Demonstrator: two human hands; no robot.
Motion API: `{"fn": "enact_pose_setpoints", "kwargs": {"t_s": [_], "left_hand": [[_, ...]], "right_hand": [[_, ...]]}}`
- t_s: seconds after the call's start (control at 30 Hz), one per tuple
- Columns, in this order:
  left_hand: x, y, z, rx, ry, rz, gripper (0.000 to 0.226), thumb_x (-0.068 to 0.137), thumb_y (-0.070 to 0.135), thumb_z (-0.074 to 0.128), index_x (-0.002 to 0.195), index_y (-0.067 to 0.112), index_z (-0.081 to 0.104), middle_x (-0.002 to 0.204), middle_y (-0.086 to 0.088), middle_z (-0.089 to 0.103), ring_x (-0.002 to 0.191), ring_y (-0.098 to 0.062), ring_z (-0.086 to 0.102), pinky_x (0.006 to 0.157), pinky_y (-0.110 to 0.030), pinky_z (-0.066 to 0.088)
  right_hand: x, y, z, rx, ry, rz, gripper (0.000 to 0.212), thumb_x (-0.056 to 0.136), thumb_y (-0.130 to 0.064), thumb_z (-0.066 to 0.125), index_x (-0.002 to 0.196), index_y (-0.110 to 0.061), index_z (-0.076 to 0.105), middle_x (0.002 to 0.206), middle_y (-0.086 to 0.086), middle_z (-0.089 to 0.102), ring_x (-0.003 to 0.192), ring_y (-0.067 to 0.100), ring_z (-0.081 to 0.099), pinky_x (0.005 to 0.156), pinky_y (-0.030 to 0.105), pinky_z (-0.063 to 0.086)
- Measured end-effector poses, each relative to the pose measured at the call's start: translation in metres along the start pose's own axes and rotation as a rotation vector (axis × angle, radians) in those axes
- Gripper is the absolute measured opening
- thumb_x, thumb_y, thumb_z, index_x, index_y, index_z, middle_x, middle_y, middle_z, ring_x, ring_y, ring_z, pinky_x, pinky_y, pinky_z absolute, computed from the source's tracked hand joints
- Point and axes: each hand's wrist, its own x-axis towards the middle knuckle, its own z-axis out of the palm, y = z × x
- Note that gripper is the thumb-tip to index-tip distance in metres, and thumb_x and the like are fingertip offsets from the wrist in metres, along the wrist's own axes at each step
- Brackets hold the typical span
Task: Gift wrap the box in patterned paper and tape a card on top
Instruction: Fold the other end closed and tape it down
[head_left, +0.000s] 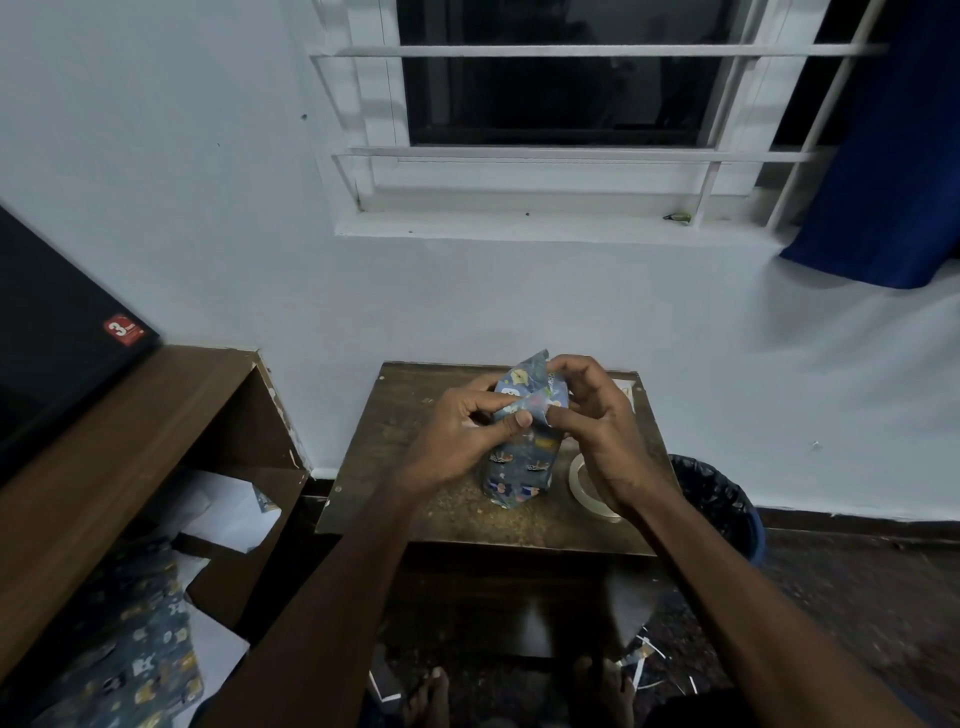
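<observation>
Looking from the far left, we see a dark flat panel (57, 332) with a red sticker leaning on a wooden shelf unit (130, 431), and below it loose sheets of white and patterned paper (130, 660) lying in a heap. Moving right, we come to the small brown worktop (441, 512) standing against the pale wall under the barred window (561, 93). On its middle stands the box (522, 467), upright and already covered in blue patterned wrapping, its top end still loose in folded flaps. Our left hand (462, 431) has its fingers curled at the box's upper left, thumb and forefinger pinching a flap of the paper. Our right hand (597, 431) meets it from the right, thumb and forefinger pinching the same top fold while the other fingers arch loosely over it. Just right of the box, partly hidden under the right wrist, a roll of tape (584, 486) lies flat on the worktop. Farther right, a dark lined bin (722, 499) sits on the floor, and a blue curtain (883, 156) hangs at the window's edge.
</observation>
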Motion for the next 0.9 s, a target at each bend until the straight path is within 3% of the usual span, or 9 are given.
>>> {"fn": "enact_pose_setpoints", "kwargs": {"t_s": [0.1, 0.23, 0.33, 0.43, 0.53, 0.7, 0.83, 0.9], "left_hand": [[0.000, 0.000, 0.000, -0.028, -0.008, -0.023, 0.018, 0.096, 0.023, 0.073, 0.109, 0.016, 0.083, 0.126, -0.001, 0.071, 0.116, -0.017, 0.069, 0.090, -0.028, 0.059], [0.000, -0.003, 0.001, -0.062, 0.006, -0.021, 0.016, 0.098, 0.027, 0.072, 0.108, 0.025, 0.084, 0.127, 0.000, 0.071, 0.120, -0.021, 0.068, 0.095, -0.037, 0.059], [0.002, -0.007, 0.002, -0.073, 0.017, -0.015, 0.017, 0.100, 0.024, 0.070, 0.109, 0.022, 0.084, 0.130, -0.001, 0.071, 0.123, -0.022, 0.067, 0.099, -0.038, 0.058], [0.002, -0.005, 0.004, -0.086, 0.052, -0.017, 0.018, 0.101, 0.027, 0.068, 0.102, 0.020, 0.085, 0.125, -0.001, 0.072, 0.120, -0.016, 0.068, 0.094, -0.027, 0.055], [0.003, -0.006, 0.006, -0.106, 0.079, -0.027, 0.020, 0.101, 0.023, 0.066, 0.099, 0.014, 0.083, 0.125, -0.006, 0.072, 0.119, -0.015, 0.068, 0.093, -0.023, 0.052], [0.007, -0.014, 0.004, -0.002, 0.107, 0.019, 0.028, 0.101, 0.024, 0.066, 0.116, 0.005, 0.080, 0.147, -0.006, 0.060, 0.136, -0.012, 0.058, 0.106, -0.030, 0.052], [0.007, -0.005, 0.004, 0.087, 0.159, 0.117, 0.027, 0.096, 0.024, 0.074, 0.121, 0.015, 0.079, 0.142, 0.003, 0.063, 0.135, -0.017, 0.059, 0.104, -0.038, 0.055], [0.007, 0.002, 0.002, 0.103, 0.167, 0.122, 0.023, 0.093, 0.025, 0.078, 0.115, 0.019, 0.080, 0.134, 0.005, 0.066, 0.130, -0.019, 0.062, 0.100, -0.041, 0.057]], "right_hand": [[-0.001, -0.002, 0.000, 0.025, -0.002, -0.040, 0.036, 0.084, -0.003, 0.074, 0.116, -0.006, 0.058, 0.115, 0.007, 0.071, 0.108, 0.026, 0.069, 0.086, 0.045, 0.060], [0.000, 0.001, -0.001, -0.010, -0.007, -0.039, 0.025, 0.093, 0.000, 0.072, 0.115, -0.005, 0.061, 0.122, 0.013, 0.070, 0.115, 0.034, 0.068, 0.093, 0.053, 0.059], [0.001, 0.000, -0.003, -0.059, -0.046, -0.033, 0.023, 0.096, -0.014, 0.072, 0.117, -0.007, 0.069, 0.123, 0.016, 0.071, 0.115, 0.034, 0.068, 0.094, 0.052, 0.057], [0.000, -0.001, -0.003, -0.078, -0.089, -0.014, 0.031, 0.082, -0.017, 0.084, 0.111, -0.011, 0.074, 0.120, 0.016, 0.072, 0.111, 0.034, 0.069, 0.091, 0.049, 0.060], [0.000, 0.004, -0.002, -0.142, -0.044, -0.027, 0.035, 0.068, -0.011, 0.096, 0.097, -0.010, 0.075, 0.110, 0.022, 0.073, 0.101, 0.037, 0.070, 0.089, 0.057, 0.060], [0.000, 0.006, 0.004, -0.158, 0.017, -0.070, 0.025, 0.073, -0.003, 0.089, 0.093, -0.002, 0.074, 0.105, 0.018, 0.076, 0.097, 0.029, 0.073, 0.086, 0.046, 0.062], [0.001, 0.008, 0.003, -0.169, 0.036, -0.082, 0.022, 0.076, 0.002, 0.087, 0.092, 0.005, 0.073, 0.101, 0.020, 0.075, 0.093, 0.028, 0.072, 0.085, 0.046, 0.062], [0.001, 0.009, 0.004, -0.190, 0.017, -0.111, 0.019, 0.078, 0.002, 0.087, 0.090, 0.006, 0.073, 0.100, 0.020, 0.074, 0.092, 0.030, 0.071, 0.084, 0.047, 0.062]]}}
